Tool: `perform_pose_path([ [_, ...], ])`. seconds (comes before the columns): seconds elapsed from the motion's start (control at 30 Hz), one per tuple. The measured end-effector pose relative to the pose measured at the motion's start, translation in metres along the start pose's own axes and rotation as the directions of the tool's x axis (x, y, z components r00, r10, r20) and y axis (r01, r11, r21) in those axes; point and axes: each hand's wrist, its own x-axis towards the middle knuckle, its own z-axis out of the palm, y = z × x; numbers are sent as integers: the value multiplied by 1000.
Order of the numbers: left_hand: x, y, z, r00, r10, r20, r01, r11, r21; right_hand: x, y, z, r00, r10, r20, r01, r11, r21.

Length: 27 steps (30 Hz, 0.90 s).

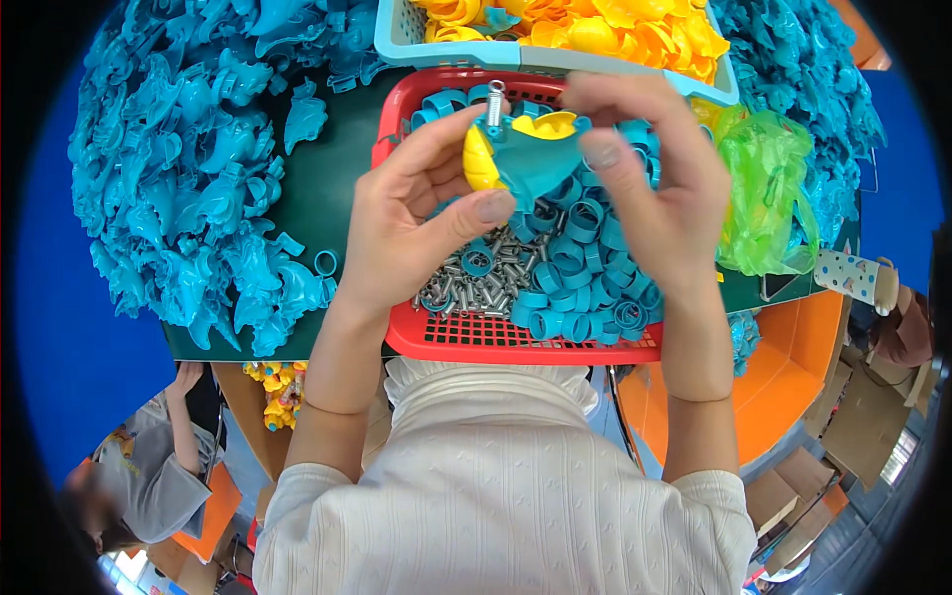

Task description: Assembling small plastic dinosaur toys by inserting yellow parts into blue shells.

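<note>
My left hand holds a teal plastic part with yellow curved pieces on it, above a red basket. A small metal spring stands up at the part's upper left, beside my left fingertips. My right hand hovers at the part's right end, slightly blurred, thumb and fingers apart with nothing visible between them. Whether it touches the part is hard to see. Below both hands, the red basket holds many teal rings and loose metal springs.
Teal plastic shells are heaped at the left, more at the far right. A light-blue basket of yellow pieces stands behind the red one. A green plastic bag lies right. Another person sits at lower left.
</note>
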Motion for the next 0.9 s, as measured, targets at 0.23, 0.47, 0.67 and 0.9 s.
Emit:
perform_pose_path([
  [0.23, 1, -1, -4, 1000, -6, -25, 5, 999, -42, 38, 40, -111, 925, 81, -371, -212, 921, -328],
  [0.47, 4, -1, -2, 1000, 2, -27, -3, 1000, -20, 27, 177, -184, 948, 306, 92, -36, 387, -921],
  [0.67, 5, 0, -4, 999, -36, -15, 36, 999, -11, 32, 143, -191, 983, 183, -2, -75, 396, -915],
  [0.9, 5, -3, -1, 1000, -22, 0, 22, 997, -69, 18, 22, -118, 907, 147, -395, -263, 929, -260],
])
